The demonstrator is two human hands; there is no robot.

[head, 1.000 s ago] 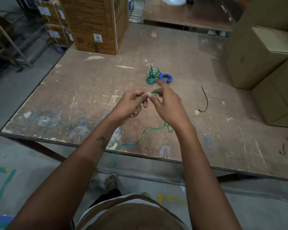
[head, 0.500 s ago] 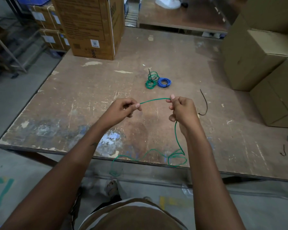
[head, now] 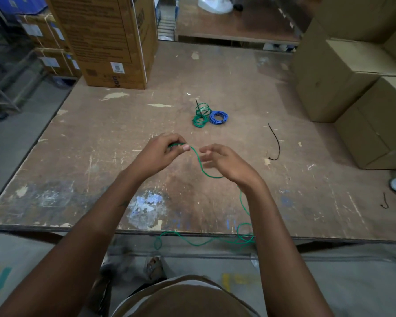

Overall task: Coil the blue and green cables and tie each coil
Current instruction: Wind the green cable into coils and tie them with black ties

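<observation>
Green cable [head: 200,164] pinched in left hand [head: 162,152], running under right hand [head: 226,162] with loosely spread, blurred fingers, trailing off table [head: 101,156] edge.

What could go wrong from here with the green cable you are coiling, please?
1. Much of the green cable trails over the table edge in loose loops, so it may snag or tangle when pulled in.
2. Only the left hand pinches it; the right hand looks open, so the started turns could spring loose.
3. The black tie lies off to the right, beyond either hand.
</observation>
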